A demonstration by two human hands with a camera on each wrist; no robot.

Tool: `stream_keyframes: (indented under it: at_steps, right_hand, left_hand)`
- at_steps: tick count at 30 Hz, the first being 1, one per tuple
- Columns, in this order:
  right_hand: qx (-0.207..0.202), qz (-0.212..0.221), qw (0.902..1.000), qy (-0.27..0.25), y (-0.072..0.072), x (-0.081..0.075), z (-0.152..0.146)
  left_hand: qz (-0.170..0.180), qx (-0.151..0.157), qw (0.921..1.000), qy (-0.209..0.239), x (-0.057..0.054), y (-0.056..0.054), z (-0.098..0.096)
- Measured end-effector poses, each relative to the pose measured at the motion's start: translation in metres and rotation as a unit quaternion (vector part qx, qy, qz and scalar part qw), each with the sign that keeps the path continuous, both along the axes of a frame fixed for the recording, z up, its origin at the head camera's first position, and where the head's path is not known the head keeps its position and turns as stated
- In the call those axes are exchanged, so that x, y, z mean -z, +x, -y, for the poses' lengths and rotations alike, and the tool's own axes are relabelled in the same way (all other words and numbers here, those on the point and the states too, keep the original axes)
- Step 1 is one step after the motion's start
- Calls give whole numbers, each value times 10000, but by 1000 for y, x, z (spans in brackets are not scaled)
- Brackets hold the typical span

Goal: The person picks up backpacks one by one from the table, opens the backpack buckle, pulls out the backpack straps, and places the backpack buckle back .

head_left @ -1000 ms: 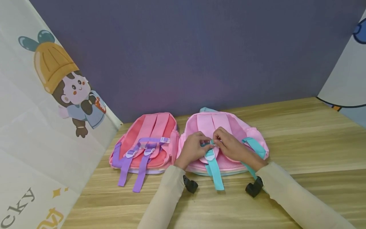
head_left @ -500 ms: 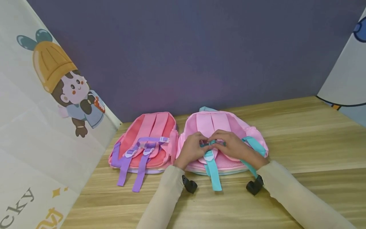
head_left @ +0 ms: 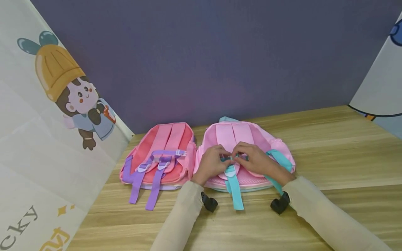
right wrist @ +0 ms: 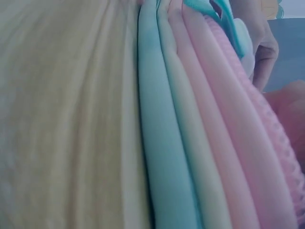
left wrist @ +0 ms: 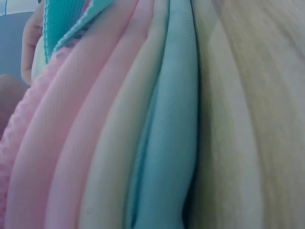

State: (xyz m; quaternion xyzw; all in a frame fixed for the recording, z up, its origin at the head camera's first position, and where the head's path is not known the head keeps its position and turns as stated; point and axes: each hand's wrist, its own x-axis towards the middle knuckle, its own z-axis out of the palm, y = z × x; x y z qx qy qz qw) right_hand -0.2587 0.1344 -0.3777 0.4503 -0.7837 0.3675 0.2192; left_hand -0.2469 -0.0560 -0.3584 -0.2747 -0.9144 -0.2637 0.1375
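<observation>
A light pink backpack (head_left: 224,132) lies with its shoulder straps upward. Over its middle, my left hand (head_left: 210,164) pinches a narrow teal strap (head_left: 231,158) between thumb and fingers. From the other side, my right hand (head_left: 255,161) pinches the same strap, its fingertips right at those of the left. The fingers mostly hide the piece between them. Just below, a wider teal webbing tail (head_left: 236,195) hangs from a white buckle (head_left: 230,171) over the backpack's front edge. In the left wrist view, the backpack's layered pink, cream and teal side (left wrist: 105,119) fills the middle.
Touching on the left is a coral pink backpack (head_left: 154,139) with purple straps (head_left: 154,191) and a purple cross strap (head_left: 166,153). Both bags lie on a wood-grain table (head_left: 329,157) before a dark blue panel (head_left: 220,62). A teal loop (head_left: 279,160) sticks out beside my right wrist.
My right fingers have shifted slightly left and down, closing in against the left fingertips. The hanging teal tail has swung a little to the left. My left hand stays nearly in place.
</observation>
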Motion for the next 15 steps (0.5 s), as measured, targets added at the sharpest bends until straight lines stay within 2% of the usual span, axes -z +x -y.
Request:
stream_keyframes:
  at_steps: [5,15]
  right_hand:
    - [-88,42,9998,-160,1,-1,3]
    - [69,320,9986,-416,3,0,5]
  left_hand:
    - [95,-43,9999,125,-2,0,1]
    - [111,-31,9996,248,-5,2,1]
